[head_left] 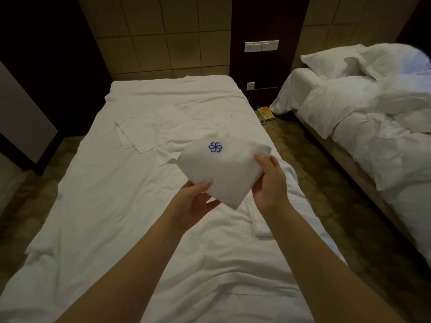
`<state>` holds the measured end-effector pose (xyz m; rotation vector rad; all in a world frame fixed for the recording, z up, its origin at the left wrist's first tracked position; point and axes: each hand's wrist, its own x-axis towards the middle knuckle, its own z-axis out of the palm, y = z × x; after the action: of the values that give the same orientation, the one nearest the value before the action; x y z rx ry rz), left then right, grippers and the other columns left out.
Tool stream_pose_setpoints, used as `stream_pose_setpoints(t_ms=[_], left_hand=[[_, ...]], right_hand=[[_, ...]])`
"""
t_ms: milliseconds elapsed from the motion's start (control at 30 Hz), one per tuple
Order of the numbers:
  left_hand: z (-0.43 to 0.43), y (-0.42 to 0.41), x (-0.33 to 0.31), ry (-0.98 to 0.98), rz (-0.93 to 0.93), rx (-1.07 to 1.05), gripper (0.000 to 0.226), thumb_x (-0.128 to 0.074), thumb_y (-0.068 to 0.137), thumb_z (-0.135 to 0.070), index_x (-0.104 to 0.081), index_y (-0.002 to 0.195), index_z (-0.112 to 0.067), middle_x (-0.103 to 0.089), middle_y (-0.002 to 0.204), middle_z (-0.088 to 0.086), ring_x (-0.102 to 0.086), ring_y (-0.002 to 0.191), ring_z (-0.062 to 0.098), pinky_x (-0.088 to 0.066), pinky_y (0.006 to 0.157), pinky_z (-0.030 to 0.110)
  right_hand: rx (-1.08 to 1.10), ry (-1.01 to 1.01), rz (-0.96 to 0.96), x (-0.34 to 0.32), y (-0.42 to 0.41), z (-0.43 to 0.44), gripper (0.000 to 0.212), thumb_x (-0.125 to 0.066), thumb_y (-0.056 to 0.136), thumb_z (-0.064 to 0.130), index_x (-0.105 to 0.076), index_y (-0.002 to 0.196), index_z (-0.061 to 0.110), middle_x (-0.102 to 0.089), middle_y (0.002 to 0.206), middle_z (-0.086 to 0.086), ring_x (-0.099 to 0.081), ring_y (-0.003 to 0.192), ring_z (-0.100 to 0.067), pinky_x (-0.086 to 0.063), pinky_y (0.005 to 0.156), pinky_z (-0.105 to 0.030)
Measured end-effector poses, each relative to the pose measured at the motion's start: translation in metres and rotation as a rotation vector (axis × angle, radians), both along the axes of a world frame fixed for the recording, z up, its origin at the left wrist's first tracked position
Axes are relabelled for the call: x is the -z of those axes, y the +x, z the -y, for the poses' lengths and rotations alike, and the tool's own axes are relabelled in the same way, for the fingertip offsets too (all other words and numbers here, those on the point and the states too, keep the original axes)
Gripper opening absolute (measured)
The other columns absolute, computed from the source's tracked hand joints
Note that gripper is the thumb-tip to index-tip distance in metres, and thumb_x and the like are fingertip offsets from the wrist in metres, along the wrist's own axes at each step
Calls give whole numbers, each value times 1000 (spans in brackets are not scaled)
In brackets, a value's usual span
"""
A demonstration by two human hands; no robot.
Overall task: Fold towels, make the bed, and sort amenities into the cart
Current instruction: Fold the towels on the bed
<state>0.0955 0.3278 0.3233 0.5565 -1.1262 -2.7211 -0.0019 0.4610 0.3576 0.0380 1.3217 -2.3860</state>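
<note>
A folded white towel (221, 173) with a blue flower logo is held up over the near bed (116, 206). My left hand (198, 199) grips its lower left edge, thumb on top and fingers underneath. My right hand (268, 183) grips its right edge, fingers curled round the fold. Flat white cloths (137, 134) lie spread on the sheet further up the bed. Another folded white piece (261, 227) lies on the bed under my right forearm.
A second bed (373, 136) on the right carries rumpled bedding and pillows (345, 61). A telephone (265, 114) sits on the floor in the gap between the beds. Dark panelling and wall switches (261, 45) are behind; a dark cabinet (28, 117) stands on the left.
</note>
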Motion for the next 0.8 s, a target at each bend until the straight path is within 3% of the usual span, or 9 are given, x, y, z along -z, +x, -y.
stream_pose_setpoints(t_ms=[100,167,200,333,433,500,567,700,800], left_hand=[[21,3,-3,-9,91,-130,81,-82,68,-23,-42,139,-23,-55,133,6,-60,110,23,-54,79,42],[33,3,-8,-325,216,-216,76,-69,84,-24,-26,146,-32,-36,149,6,-42,128,22,-41,96,44],[36,3,-11,-541,239,-216,73,-69,85,-26,-27,144,-37,-33,150,2,-37,132,20,-35,102,43],[30,-1,-39,-1135,-13,6,50,-74,81,-25,-47,115,-49,-40,139,-14,-35,127,0,-28,102,25],[18,-8,-54,-1362,-107,168,35,-74,80,-25,-51,100,-44,-47,132,-15,-40,125,2,-34,101,25],[13,-9,-56,-1395,-103,252,26,-73,81,-28,-55,98,-35,-58,120,-12,-51,114,8,-42,94,27],[11,-8,-55,-1375,-84,288,23,-72,82,-28,-55,98,-27,-62,99,-13,-56,98,8,-44,83,19],[8,-5,-51,-1396,-65,277,36,-70,84,-18,-39,92,-35,-56,74,-13,-52,67,0,-40,60,12],[5,-6,-51,-1478,-53,261,27,-61,89,-16,-41,96,-33,-56,74,-11,-52,70,9,-37,60,11]], right_hand=[[-38,300,-363,-8,-7,-3,9,-63,74,24,-58,75,17,-59,73,3,-54,74,-17,-48,66,-32],[-96,530,-659,-11,-10,-5,14,-61,72,27,-55,70,15,-54,66,5,-49,65,-9,-41,58,-18],[-115,635,-796,-11,-12,-6,16,-60,72,27,-56,71,12,-54,66,3,-46,61,-5,-37,56,-13],[-177,845,-1136,-10,-9,-6,19,-61,73,23,-59,72,5,-57,70,0,-49,64,-5,-35,56,-9],[-234,848,-1267,-6,-4,-6,15,-69,77,19,-61,74,7,-61,74,-1,-53,65,-10,-42,60,-14],[-233,833,-1305,-5,-2,-8,13,-73,77,13,-61,74,9,-61,74,0,-54,66,-11,-44,61,-13],[-234,824,-1279,-3,0,-11,11,-71,77,15,-62,74,11,-61,75,1,-54,67,-11,-45,61,-15],[-181,811,-1141,-2,3,-13,15,-67,79,23,-63,78,8,-62,75,-2,-56,68,-15,-48,61,-23],[-130,846,-1107,0,3,-13,11,-71,83,20,-64,82,11,-62,77,1,-57,72,-12,-48,63,-19]])
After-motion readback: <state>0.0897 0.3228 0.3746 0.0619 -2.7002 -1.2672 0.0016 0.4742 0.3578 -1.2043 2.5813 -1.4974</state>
